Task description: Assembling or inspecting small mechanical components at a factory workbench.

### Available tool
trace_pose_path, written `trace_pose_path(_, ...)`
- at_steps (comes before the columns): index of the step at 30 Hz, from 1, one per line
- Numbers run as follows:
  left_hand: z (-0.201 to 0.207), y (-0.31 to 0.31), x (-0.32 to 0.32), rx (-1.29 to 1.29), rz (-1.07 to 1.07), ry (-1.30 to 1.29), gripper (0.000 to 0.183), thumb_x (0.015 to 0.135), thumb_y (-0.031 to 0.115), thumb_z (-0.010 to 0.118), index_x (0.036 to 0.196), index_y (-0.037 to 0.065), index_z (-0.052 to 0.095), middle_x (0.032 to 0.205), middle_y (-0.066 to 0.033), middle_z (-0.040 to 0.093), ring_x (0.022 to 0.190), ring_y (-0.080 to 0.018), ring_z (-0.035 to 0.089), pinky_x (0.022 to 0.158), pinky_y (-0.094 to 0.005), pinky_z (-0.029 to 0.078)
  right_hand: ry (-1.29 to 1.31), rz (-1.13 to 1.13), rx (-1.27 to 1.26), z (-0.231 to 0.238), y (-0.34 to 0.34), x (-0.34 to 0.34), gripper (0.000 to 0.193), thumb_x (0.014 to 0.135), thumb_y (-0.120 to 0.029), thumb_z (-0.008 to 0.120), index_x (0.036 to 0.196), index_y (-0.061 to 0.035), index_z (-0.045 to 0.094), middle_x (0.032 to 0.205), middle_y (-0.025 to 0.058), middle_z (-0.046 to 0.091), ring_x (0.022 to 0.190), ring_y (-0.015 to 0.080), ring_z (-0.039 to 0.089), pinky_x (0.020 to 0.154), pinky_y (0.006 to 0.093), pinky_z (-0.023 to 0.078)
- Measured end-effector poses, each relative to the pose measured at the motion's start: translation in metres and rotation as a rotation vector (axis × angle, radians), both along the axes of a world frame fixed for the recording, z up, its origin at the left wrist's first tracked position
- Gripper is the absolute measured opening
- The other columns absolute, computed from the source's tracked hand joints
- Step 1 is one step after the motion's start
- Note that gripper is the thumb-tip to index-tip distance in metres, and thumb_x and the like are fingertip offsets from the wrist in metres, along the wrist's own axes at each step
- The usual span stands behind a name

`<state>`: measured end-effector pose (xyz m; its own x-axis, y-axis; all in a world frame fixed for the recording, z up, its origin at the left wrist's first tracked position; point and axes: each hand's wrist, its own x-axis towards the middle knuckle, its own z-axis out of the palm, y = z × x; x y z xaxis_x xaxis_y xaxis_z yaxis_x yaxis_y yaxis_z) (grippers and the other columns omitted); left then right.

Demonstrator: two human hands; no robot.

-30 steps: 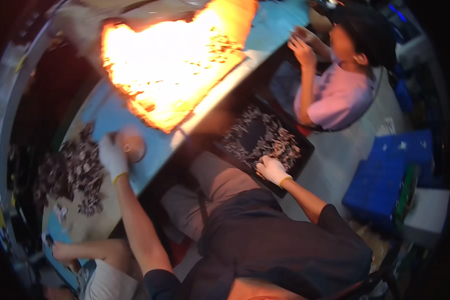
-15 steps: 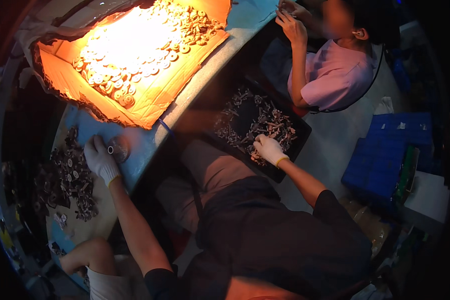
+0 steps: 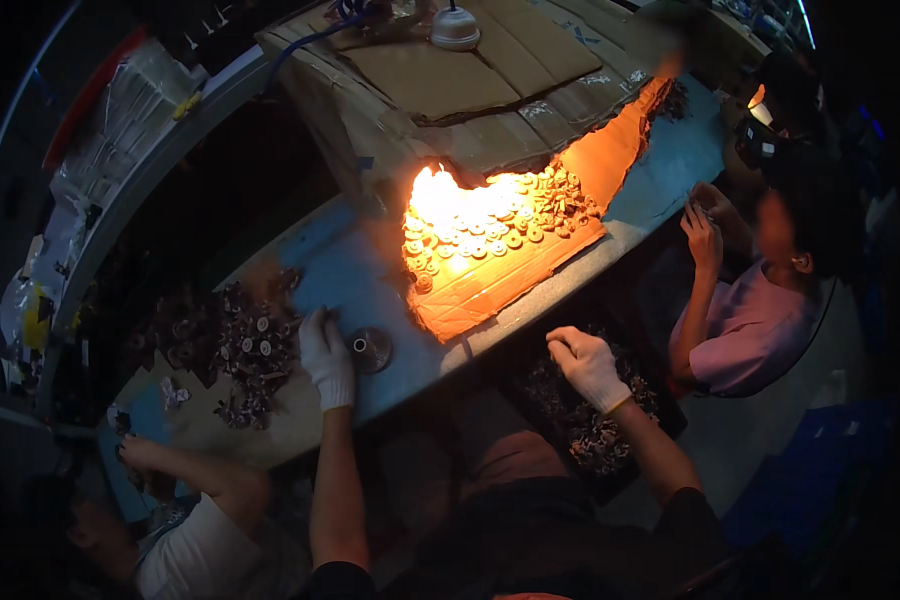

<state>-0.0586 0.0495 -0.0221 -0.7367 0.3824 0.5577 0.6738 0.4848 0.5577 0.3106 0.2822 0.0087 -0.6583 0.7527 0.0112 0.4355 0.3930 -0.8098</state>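
My left hand [image 3: 326, 360], in a white knitted glove, lies on the blue tabletop with its fingers stretched out. It sits between a heap of dark, wheel-like metal parts [image 3: 255, 345] and a round dark metal piece [image 3: 375, 352] with a pale ring on it. In the same kind of glove, my right hand [image 3: 588, 368] is raised above a black bin [image 3: 670, 425] of small loose metal parts [image 3: 605, 440], just off the table's front edge. Its fingers are pinched together; whatever they hold is too small to make out.
A brightly lit cardboard box [image 3: 480, 295] holding many round discs [image 3: 515, 225] stands on the table. Cardboard sheets [image 3: 460, 65] cover its top. One person [image 3: 750, 310] sits at the right, another [image 3: 210, 520] at the lower left. Blue crates [image 3: 805, 470] stand on the right.
My right hand has lifted out of the parts in the bin and moved toward the table edge. The view has tilted up, showing more of the table. My left hand stays beside the round metal piece.
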Motion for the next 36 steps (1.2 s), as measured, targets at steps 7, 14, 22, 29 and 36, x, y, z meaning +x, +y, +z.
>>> trace_pose_path(7,0.019,0.003,0.014,0.241,0.018,-0.314,0.024,0.109,0.010,0.057,0.126,-0.005,0.067,0.112,-0.0154,0.077,0.108,-0.0273,0.073,0.101,-0.0388,0.054,-0.085,0.156,0.535,0.037,0.102,-0.186,0.026,0.105,-0.032,0.066,0.114,-0.0098,0.077,0.090,0.0171,0.076,0.073,0.0336,0.073,0.067,0.0403,0.058)
trace_pose_path(14,0.017,0.004,0.012,0.168,0.062,-0.217,0.022,0.107,0.009,0.058,0.122,-0.005,0.069,0.109,-0.0156,0.078,0.104,-0.0262,0.074,0.098,-0.0378,0.055,-0.507,0.505,0.652,0.031,0.146,-0.252,0.041,0.108,-0.042,0.046,0.120,-0.0135,0.073,0.096,0.0128,0.075,0.086,0.0325,0.072,0.077,0.0433,0.057)
trace_pose_path(22,0.015,0.016,0.005,0.223,0.016,-0.235,0.021,0.106,0.008,0.059,0.120,-0.003,0.070,0.110,-0.0160,0.077,0.103,-0.0274,0.074,0.097,-0.0384,0.055,-0.347,0.366,1.414,0.004,0.170,-0.242,0.047,0.106,-0.047,0.050,0.099,-0.0120,0.081,0.087,0.0196,0.075,0.068,0.0385,0.071,0.069,0.0517,0.056)
trace_pose_path(29,0.010,-0.002,0.005,0.183,0.091,-0.107,0.022,0.104,0.015,0.061,0.115,0.000,0.073,0.105,-0.0168,0.076,0.102,-0.0357,0.072,0.096,-0.0444,0.054,0.085,0.379,-0.070,0.076,0.045,-0.157,0.029,0.102,-0.020,0.071,0.119,0.0034,0.074,0.096,0.0105,0.078,0.088,0.0109,0.070,0.084,0.0308,0.056)
trace_pose_path(36,0.013,-0.002,0.006,0.283,0.080,-0.217,0.023,0.104,0.018,0.061,0.114,0.002,0.074,0.105,-0.0164,0.077,0.101,-0.0365,0.072,0.094,-0.0454,0.055,0.329,0.604,0.144,0.059,-0.107,-0.168,0.022,0.092,-0.003,0.077,0.113,-0.0043,0.070,0.106,0.0125,0.075,0.096,0.0242,0.074,0.087,0.0333,0.059)
